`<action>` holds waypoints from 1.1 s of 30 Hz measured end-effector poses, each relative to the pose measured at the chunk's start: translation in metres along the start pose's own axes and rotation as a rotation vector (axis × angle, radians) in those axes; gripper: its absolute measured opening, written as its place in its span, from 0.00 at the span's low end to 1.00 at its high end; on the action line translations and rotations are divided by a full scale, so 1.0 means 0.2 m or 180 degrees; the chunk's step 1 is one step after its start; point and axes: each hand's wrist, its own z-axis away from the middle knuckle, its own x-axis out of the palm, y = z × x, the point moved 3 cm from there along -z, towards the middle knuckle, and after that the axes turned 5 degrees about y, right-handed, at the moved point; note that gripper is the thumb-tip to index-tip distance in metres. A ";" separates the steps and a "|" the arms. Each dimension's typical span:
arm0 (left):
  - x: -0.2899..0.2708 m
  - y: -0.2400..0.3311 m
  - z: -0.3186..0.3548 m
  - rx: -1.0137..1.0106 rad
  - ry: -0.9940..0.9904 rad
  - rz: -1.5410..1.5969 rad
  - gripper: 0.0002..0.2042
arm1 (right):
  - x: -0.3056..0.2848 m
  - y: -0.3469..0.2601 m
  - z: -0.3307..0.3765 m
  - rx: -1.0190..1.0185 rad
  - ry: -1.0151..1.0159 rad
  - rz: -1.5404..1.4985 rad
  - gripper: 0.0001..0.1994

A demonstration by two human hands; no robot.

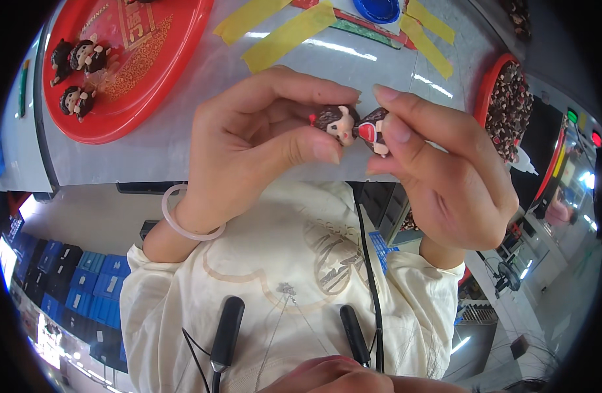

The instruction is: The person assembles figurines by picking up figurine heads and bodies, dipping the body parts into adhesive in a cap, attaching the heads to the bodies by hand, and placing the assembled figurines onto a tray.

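Note:
Over the table's near edge, both hands meet at a small monkey-like figurine. My left hand (248, 141) pinches its head (341, 124), which has dark brown hair, a pale face and a red bit at one side. Between the thumb and fingers of my right hand (445, 154) is its dark brown body (372, 130) with a red patch on the front. Head and body touch at the neck; I cannot tell whether they are joined. The figurine lies sideways, head to the left. Similar figurines (89, 56) lie on a round red tray (127, 124) at the far left.
A red bin (484, 85) heaped with small brown parts (510, 98) stands at the right, a white nozzle (524, 161) beside it. Yellow tape strips (291, 33) and a blue round dish (377, 8) are at the back. Blue boxes (94, 281) are stacked lower left.

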 end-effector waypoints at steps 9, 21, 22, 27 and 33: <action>0.00 0.01 0.00 0.0200 0.0216 -0.0211 0.22 | 0.04 0.03 0.02 0.0127 0.0317 -0.0377 0.04; -0.01 0.01 0.00 0.0074 0.0230 -0.0030 0.22 | 0.04 0.06 0.01 0.0178 0.0090 -0.0275 0.08; -0.02 0.00 0.00 0.0016 0.0092 -0.0074 0.22 | 0.04 0.06 0.02 0.0110 0.0150 -0.0289 0.09; 0.03 -0.01 -0.02 -0.0034 0.0102 -0.0145 0.23 | 0.08 0.06 0.07 0.0258 -0.0191 0.0204 0.19; 0.00 0.07 0.01 0.0345 -0.0092 -0.0691 0.19 | -0.07 0.10 0.15 0.0108 -0.0317 0.0654 0.24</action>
